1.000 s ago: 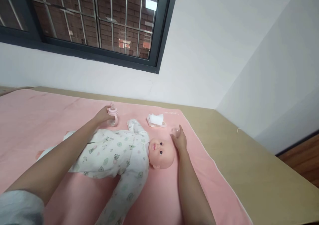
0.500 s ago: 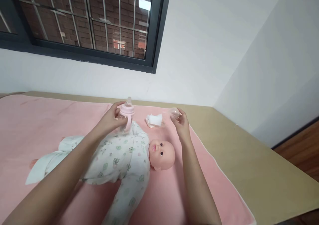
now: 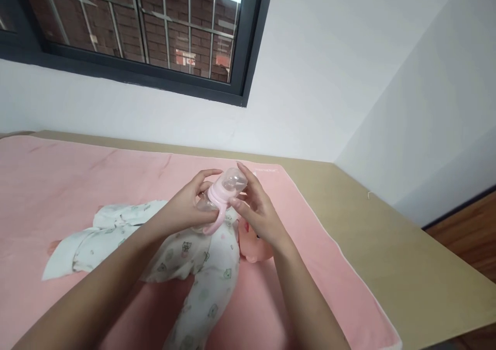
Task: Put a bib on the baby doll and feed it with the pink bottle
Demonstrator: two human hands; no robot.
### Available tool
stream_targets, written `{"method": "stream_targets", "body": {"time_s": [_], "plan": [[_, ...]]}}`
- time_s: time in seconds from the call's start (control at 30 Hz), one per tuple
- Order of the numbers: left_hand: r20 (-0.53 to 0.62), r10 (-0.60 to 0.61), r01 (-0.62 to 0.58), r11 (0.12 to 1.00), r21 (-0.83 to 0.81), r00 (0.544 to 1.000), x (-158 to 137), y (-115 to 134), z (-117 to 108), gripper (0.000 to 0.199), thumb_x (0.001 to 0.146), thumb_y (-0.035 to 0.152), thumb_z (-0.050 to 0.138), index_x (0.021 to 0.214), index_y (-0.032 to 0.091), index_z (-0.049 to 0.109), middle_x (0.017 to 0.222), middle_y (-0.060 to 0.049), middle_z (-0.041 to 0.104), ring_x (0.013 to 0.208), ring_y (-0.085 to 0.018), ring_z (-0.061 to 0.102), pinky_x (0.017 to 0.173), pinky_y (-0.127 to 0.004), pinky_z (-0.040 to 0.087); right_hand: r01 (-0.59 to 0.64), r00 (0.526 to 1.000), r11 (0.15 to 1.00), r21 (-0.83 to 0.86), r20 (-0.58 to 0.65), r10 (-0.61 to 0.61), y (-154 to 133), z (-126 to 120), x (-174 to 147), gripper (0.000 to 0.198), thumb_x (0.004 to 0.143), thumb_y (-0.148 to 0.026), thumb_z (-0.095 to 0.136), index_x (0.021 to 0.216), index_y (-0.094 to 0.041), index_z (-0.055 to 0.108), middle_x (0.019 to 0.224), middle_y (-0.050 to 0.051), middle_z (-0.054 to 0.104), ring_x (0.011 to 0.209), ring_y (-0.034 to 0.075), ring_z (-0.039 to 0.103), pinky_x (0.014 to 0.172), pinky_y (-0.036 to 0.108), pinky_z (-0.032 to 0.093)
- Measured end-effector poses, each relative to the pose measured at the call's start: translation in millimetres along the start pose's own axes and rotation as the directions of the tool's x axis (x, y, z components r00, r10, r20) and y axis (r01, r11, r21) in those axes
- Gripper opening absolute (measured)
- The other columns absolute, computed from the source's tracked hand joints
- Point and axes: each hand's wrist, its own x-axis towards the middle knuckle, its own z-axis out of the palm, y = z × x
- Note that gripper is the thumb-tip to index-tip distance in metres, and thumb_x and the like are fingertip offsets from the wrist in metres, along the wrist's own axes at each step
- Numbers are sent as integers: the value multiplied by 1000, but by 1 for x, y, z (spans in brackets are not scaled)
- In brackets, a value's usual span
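Observation:
My left hand (image 3: 189, 205) is wrapped round a baby bottle (image 3: 219, 195) with a pink collar and a curved pink handle. The bottle tilts with its top to the right, above the doll's chest. Over its teat sits a clear dome cap (image 3: 232, 178), which my right hand (image 3: 259, 205) grips from the right between thumb and fingers. Below lies a baby doll (image 3: 219, 267) on its back in a white printed suit, its head partly hidden behind my right hand.
A pink mat (image 3: 127, 172) spreads under the doll on a wooden-topped surface (image 3: 349, 221). A white wall (image 3: 302, 81) rises behind, with a dark-framed, barred window (image 3: 155, 35) at upper left. A small hook-like white piece (image 3: 369, 194) shows at the right edge.
The bottle has moved right and tipped over from upright. My right hand has brought the clear cap left onto its teat end. The white crumpled item on the mat is now hidden.

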Motion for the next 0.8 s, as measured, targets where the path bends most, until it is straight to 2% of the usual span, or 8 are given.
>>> {"method": "stream_targets", "body": {"time_s": [0.1, 0.17, 0.23, 0.33, 0.43, 0.57, 0.7, 0.8], "plan": [[-23, -50, 47, 989, -141, 998, 2, -1, -6, 84, 60, 36, 75, 135, 25, 38, 107, -7, 69, 96, -27, 68, 76, -36, 56, -52, 992, 999, -12, 112, 53, -3, -5, -3, 89, 84, -41, 71, 155, -46, 18, 152, 3, 44, 123, 21, 57, 107, 45, 47], [-118, -53, 31, 984, -175, 992, 3, -2, -9, 80, 56, 39, 78, 127, 24, 43, 106, -8, 68, 92, -26, 69, 76, -36, 57, -79, 990, 997, 11, 121, 77, -2, -5, -4, 101, 81, -38, 75, 156, -47, 8, 152, 4, 43, 114, 19, 61, 105, 45, 49], [-195, -14, -19, 986, -165, 981, 3, -3, -10, 69, 55, 39, 81, 115, 23, 51, 110, -9, 66, 93, -26, 68, 77, -36, 58, -81, 992, 995, 56, 105, 75, 1, 0, -4, 108, 78, -35, 78, 155, -48, 4, 153, 6, 40, 109, 18, 64, 104, 44, 50], [-208, 5, -33, 991, -129, 978, 1, -4, -8, 55, 55, 37, 84, 104, 22, 63, 110, -8, 69, 104, -30, 67, 83, -38, 59, -50, 998, 993, 104, 53, 45, 3, 10, -3, 111, 73, -37, 83, 154, -49, 8, 157, 5, 34, 116, 21, 62, 105, 44, 49], [-194, -84, 47, 981, -191, 977, -1, -2, -1, 60, 51, 36, 88, 107, 21, 70, 102, -8, 74, 108, -35, 67, 88, -44, 59, -42, 998, 995, 87, -38, 45, 4, 19, -2, 113, 68, -39, 86, 152, -49, 12, 158, 4, 31, 119, 23, 61, 104, 43, 51], [-165, -69, 30, 973, -231, 984, -4, 1, 7, 61, 52, 37, 90, 109, 22, 75, 112, -6, 74, 112, -36, 65, 102, -48, 54, -75, 992, 997, 20, -104, 77, 3, 23, -4, 119, 63, -36, 89, 153, -45, 11, 153, 8, 38, 111, 24, 64, 95, 41, 56], [-94, -51, 22, 957, -288, 994, -6, -1, 10, 58, 58, 37, 90, 113, 26, 76, 115, -4, 73, 114, -36, 64, 105, -50, 52, -85, 986, 996, 25, -139, 87, 0, 25, -6, 119, 62, -32, 89, 153, -43, 13, 151, 10, 41, 106, 24, 64, 86, 41, 60], [-72, -2, -20, 953, -301, 997, -7, -3, 8, 56, 62, 37, 89, 116, 27, 75, 128, -5, 66, 123, -35, 58, 106, -48, 51, -60, 982, 998, 5, -181, 60, -1, 24, -6, 113, 61, -33, 89, 150, -43, 20, 150, 8, 41, 108, 25, 64, 86, 43, 60]]}}
